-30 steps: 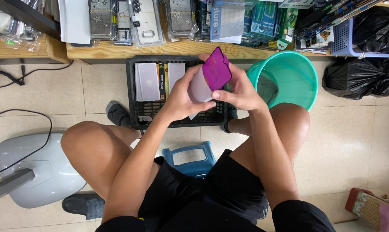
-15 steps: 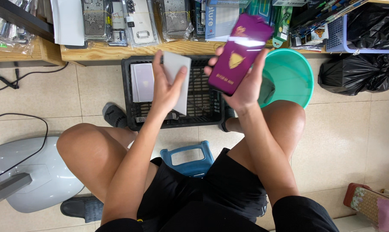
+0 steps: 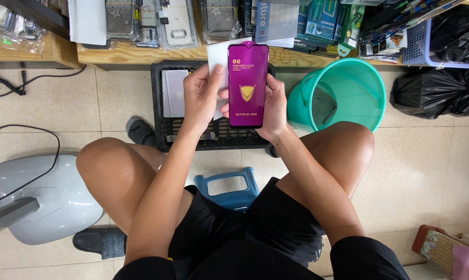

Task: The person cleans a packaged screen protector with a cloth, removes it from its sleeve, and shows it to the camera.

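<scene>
Since half a second ago the purple pack (image 3: 248, 85) has swung from a tilt to upright in the view, and the two hands have come together. Before, the left hand (image 3: 202, 96) held the white sleeve (image 3: 217, 57) apart over the black crate (image 3: 164, 127); now the sleeve sits just behind the pack, its top-left corner showing past the pack's edge.

The pack's long axis runs straight up and down the picture, its notched end towards the wooden shelf (image 3: 136, 54), its printed face towards the camera. It is held above the crate, just left of the green bucket (image 3: 343, 93).

The right hand (image 3: 273, 106) grips the pack from behind, fingers curled around its right edge and lower part. The left hand is closed on the sleeve, thumb up along the pack's left edge and touching it.

A blue stool (image 3: 229, 189) shows between the knees; a grey fan base (image 3: 47, 199) stands at the left.
</scene>
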